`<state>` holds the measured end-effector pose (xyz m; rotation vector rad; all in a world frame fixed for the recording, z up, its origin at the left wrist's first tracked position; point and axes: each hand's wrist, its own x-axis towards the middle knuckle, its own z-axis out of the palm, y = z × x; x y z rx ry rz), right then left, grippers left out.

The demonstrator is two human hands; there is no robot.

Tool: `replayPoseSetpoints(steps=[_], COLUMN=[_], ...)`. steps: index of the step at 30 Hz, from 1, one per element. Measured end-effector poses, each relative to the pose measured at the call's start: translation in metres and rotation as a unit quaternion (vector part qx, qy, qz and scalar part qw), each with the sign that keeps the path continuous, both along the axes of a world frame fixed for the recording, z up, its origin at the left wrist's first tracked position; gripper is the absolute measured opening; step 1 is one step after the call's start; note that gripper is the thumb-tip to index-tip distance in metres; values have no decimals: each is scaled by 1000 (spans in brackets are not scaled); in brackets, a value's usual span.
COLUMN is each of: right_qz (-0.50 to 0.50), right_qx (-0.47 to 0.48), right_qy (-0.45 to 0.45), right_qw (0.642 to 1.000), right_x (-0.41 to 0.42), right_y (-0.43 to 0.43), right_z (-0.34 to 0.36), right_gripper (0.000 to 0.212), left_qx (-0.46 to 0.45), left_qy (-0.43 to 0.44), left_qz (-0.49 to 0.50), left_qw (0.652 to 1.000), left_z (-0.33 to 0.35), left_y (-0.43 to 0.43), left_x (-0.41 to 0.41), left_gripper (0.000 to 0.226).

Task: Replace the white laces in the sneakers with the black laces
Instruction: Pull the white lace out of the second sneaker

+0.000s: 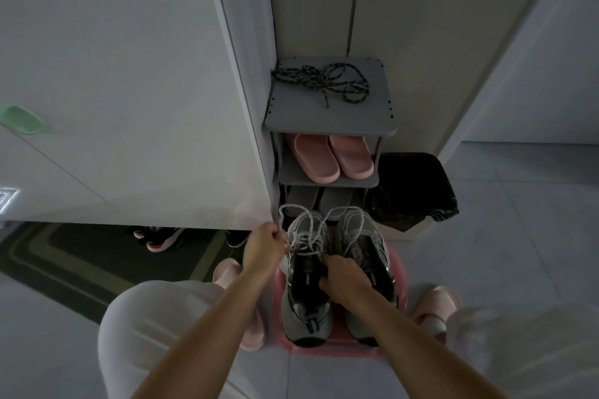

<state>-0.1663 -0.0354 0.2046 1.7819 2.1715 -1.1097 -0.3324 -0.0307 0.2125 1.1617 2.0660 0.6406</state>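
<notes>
Two grey sneakers stand side by side on a pink stool (pixel 293 345) in front of me. My left hand (pixel 264 251) pinches the white lace (pixel 311 230) of the left sneaker (pixel 306 311) and holds it out to the left, with a loop rising above the toe. My right hand (pixel 345 278) grips the collar of that left sneaker. The right sneaker (pixel 361 236) has its white lace threaded. The black laces (pixel 321 81) lie in a loose tangle on top of the grey shoe rack (pixel 330 120).
Pink slippers (pixel 330 157) sit on the rack's middle shelf and grey slippers below. A black-lined bin (pixel 411 191) stands right of the rack. A white cabinet (pixel 129 91) fills the left, with dark shoes (pixel 158 236) under it on a green mat.
</notes>
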Motion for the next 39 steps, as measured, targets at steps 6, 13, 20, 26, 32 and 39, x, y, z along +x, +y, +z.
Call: replayPoseSetpoints(steps=[6, 13, 20, 26, 32, 39], right_qz=[-3, -1, -3, -5, -163, -217], right_qx=[7, 10, 1, -30, -78, 4], right_qy=[-2, -13, -15, 14, 128, 115], right_qw=[1000, 1000, 1000, 999, 975, 969], right_x=[-1, -2, -2, -5, -14, -15], right_y=[-1, -2, -3, 0, 11, 19], right_z=[1, 0, 2, 5, 12, 9], right_gripper=[32, 34, 35, 40, 34, 24], left_qx=[16, -72, -36, -126, -8, 1], left_qy=[-62, 21, -94, 90, 145, 221], left_qz=[52, -67, 116, -64, -263, -226], left_qw=[997, 995, 988, 986, 954, 949], left_z=[10, -9, 3, 19, 10, 3], left_y=[9, -10, -2, -13, -9, -16], left_x=[-5, 7, -9, -7, 22, 15], left_gripper=[30, 31, 20, 32, 48, 37])
